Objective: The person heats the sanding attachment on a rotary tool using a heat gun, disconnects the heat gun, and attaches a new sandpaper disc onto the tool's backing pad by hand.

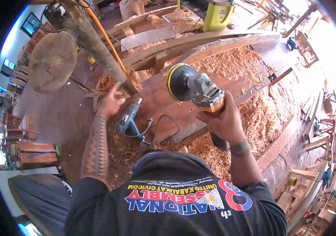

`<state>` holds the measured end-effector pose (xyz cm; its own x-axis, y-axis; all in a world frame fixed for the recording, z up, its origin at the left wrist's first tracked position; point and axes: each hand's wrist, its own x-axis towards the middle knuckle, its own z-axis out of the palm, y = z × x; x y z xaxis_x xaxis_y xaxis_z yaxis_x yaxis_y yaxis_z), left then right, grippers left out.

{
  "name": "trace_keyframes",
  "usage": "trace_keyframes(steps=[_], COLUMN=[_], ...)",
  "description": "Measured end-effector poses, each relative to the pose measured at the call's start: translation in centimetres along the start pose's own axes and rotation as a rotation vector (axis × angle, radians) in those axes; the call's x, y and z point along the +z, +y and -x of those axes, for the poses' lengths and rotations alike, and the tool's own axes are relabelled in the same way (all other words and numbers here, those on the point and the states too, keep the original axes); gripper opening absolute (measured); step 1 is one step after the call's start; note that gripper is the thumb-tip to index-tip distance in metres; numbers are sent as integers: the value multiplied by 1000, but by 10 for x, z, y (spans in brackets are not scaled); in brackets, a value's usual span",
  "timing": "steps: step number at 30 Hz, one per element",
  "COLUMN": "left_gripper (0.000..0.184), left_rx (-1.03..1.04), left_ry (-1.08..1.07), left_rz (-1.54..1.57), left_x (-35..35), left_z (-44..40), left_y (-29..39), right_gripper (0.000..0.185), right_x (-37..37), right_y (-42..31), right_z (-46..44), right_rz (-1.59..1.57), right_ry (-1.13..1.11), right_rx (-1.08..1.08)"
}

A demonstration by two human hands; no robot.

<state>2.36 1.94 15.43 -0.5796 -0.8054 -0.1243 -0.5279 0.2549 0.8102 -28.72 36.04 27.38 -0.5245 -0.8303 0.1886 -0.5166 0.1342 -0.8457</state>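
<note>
Reddish-brown wood bench top [158, 105], worn, w/ a plain edge strip along its R side. Heat gun [130, 119] lies at the near L part, nozzle pointing away; its cord [168, 115] loops on the top just R of it. Loose shavings [231, 65] spread over the far R part. Long curved timber [233, 44] runs across the far side, w/ shavings up against it.

Floor [52, 118] is dark reddish-brown L of the bench, w/ scattered bits; R of the bench, a thick shavings pile [268, 104] covers it, w/ a long board [280, 141] alongside.

Wooden disc [52, 62] upper left; yellow-green container [216, 17] top; lumber [305, 173] right
</note>
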Motion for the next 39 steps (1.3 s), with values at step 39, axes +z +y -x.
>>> trace_keyframes(steps=[39], left_gripper=[54], left_rx=[213], left_ry=[-402], left_rz=[1470], left_x=[119], left_z=[20], left_y=[176], right_gripper=[75], right_x=[16], right_y=[-17], right_z=[8], right_rz=[-91], right_ry=[-111], right_rx=[69])
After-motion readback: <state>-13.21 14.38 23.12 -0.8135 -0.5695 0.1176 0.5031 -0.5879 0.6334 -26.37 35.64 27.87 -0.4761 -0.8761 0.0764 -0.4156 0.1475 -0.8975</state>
